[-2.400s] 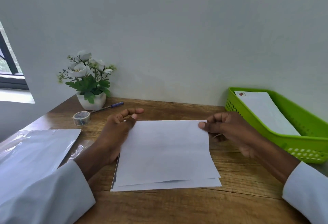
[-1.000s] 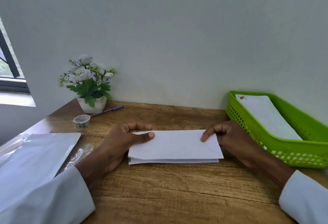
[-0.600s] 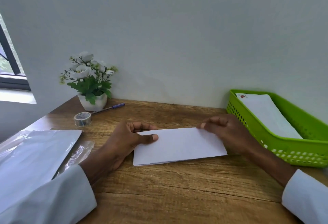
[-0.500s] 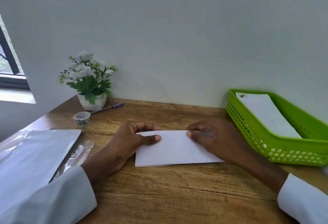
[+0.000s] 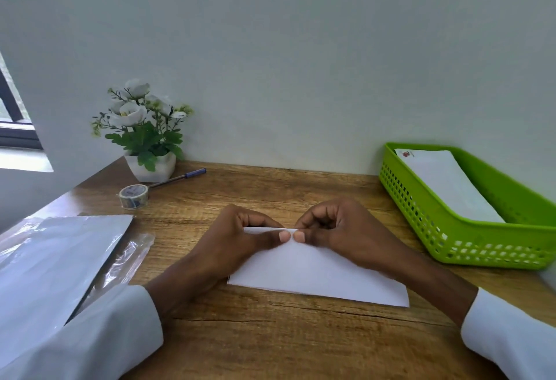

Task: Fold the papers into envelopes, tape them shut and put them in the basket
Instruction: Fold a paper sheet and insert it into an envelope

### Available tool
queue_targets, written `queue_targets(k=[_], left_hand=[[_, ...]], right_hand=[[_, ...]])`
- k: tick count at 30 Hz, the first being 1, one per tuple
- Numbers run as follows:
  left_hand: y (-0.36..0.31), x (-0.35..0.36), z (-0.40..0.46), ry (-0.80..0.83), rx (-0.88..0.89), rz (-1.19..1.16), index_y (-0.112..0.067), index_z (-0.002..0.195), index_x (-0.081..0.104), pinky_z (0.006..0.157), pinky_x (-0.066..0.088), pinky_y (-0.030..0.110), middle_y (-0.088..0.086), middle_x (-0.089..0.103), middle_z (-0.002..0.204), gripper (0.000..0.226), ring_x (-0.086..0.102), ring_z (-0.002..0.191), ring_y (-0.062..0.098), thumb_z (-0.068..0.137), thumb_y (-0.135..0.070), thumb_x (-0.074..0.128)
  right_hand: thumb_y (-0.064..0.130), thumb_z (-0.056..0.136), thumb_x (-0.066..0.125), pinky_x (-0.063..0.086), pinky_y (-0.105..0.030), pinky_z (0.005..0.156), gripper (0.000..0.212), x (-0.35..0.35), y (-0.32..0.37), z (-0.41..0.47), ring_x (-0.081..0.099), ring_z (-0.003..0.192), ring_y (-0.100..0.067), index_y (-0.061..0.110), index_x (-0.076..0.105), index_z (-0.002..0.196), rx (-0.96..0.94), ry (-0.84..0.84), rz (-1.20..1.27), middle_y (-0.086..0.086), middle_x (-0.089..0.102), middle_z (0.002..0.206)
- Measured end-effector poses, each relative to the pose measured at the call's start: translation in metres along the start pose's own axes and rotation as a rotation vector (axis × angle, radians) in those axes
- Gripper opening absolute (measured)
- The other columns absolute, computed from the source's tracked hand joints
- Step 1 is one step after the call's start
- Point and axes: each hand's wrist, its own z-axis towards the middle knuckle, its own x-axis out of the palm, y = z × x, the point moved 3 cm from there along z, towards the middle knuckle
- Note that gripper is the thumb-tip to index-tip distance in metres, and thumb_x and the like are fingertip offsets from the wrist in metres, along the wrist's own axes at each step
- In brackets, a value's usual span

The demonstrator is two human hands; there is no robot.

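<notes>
A folded white paper lies flat on the wooden desk in front of me. My left hand and my right hand meet at the middle of its far edge. Both thumbs press on top of the paper, side by side, while the curled fingers sit behind that edge and pinch it. A roll of clear tape stands at the back left. The green basket at the right holds a white envelope.
A potted white flower stands against the wall at the back left, with a pen beside it. A plastic sleeve with white sheets covers the desk's left side. The wall runs close behind the desk.
The open sheet was folded down into a narrow strip. My right hand slid left along the far edge to the middle, and my left thumb moved right to meet it.
</notes>
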Motion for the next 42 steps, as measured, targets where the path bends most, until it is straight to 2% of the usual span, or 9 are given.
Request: queue_targets(k=[6,10,17,22,30,35,38,40,42], left_hand=[[0.001,-0.007,0.003,-0.048,-0.04,-0.004,-0.026,0.088,0.081,0.074,0.057,0.031,-0.005,0.079,0.088,0.012,0.074,0.083,0.015,0.084,-0.034,0.073],[0.002,-0.015,0.005,-0.055,-0.049,-0.023,-0.023,0.091,0.081,0.068,0.056,0.026,0.0,0.079,0.089,0.013,0.074,0.082,0.019,0.087,-0.031,0.071],[0.007,-0.031,0.009,-0.134,-0.119,-0.109,-0.017,0.089,0.081,0.067,0.049,0.029,0.004,0.078,0.088,0.018,0.069,0.077,0.016,0.08,-0.031,0.075],[0.009,-0.04,0.009,-0.173,-0.132,-0.123,-0.02,0.087,0.081,0.062,0.05,0.022,0.006,0.078,0.086,0.011,0.067,0.072,0.013,0.084,-0.027,0.073],[0.015,-0.049,0.014,-0.254,-0.173,-0.122,-0.021,0.089,0.079,0.081,0.056,0.05,0.006,0.078,0.089,0.009,0.07,0.091,0.03,0.086,-0.025,0.071],[0.012,-0.048,0.016,-0.285,0.041,0.542,-0.041,0.088,0.07,0.07,0.051,0.021,-0.023,0.07,0.093,0.013,0.063,0.081,-0.001,0.085,-0.029,0.075],[0.014,-0.036,0.014,-0.19,0.126,0.749,-0.037,0.111,0.067,0.086,0.045,0.021,-0.023,0.061,0.119,0.025,0.054,0.103,-0.002,0.087,-0.038,0.071],[0.016,-0.025,0.013,-0.091,0.16,0.805,-0.035,0.124,0.062,0.101,0.038,0.024,-0.02,0.054,0.137,0.034,0.047,0.124,0.0,0.092,-0.046,0.061],[0.018,-0.013,0.011,0.069,0.182,0.837,-0.038,0.139,0.049,0.113,0.024,0.027,-0.022,0.038,0.152,0.049,0.023,0.143,-0.002,0.095,-0.058,0.045]], right_hand=[[0.02,0.082,0.078,0.048,-0.018,0.053,0.007,-0.02,-0.005,-0.001,0.064,0.059,-0.005,0.02,0.079,0.074,0.121,0.004,0.028,-0.002,0.077,0.074],[0.019,0.079,0.08,0.048,-0.025,0.059,0.006,-0.032,-0.009,0.0,0.064,0.061,-0.009,0.014,0.079,0.076,0.191,-0.014,0.036,-0.006,0.077,0.074],[0.01,0.078,0.08,0.049,-0.014,0.052,0.003,-0.047,-0.016,0.002,0.065,0.057,-0.001,0.008,0.078,0.076,0.24,-0.062,0.089,0.003,0.074,0.064],[0.005,0.077,0.08,0.055,-0.023,0.051,0.006,-0.054,-0.026,0.002,0.069,0.059,-0.011,0.0,0.076,0.077,0.277,-0.14,0.175,-0.009,0.076,0.069],[0.006,0.074,0.082,0.054,-0.022,0.049,0.011,-0.062,-0.038,0.003,0.072,0.06,-0.013,-0.001,0.076,0.079,0.274,-0.308,0.322,-0.011,0.077,0.073],[0.012,0.072,0.085,0.049,-0.016,0.051,0.012,-0.046,-0.047,-0.002,0.065,0.06,-0.007,0.006,0.076,0.077,0.183,-0.376,0.067,-0.002,0.075,0.07],[0.033,0.073,0.084,0.049,-0.018,0.068,0.022,-0.029,-0.049,-0.007,0.065,0.078,-0.004,0.02,0.076,0.089,0.074,-0.298,-0.352,0.01,0.073,0.088],[0.045,0.079,0.076,0.045,-0.014,0.077,0.03,-0.021,-0.046,-0.011,0.063,0.091,-0.002,0.026,0.074,0.102,-0.013,-0.28,-0.484,0.015,0.071,0.102],[0.052,0.088,0.063,0.042,-0.018,0.093,0.039,-0.012,-0.042,-0.015,0.06,0.111,-0.003,0.027,0.069,0.117,-0.076,-0.216,-0.538,0.015,0.067,0.121]])
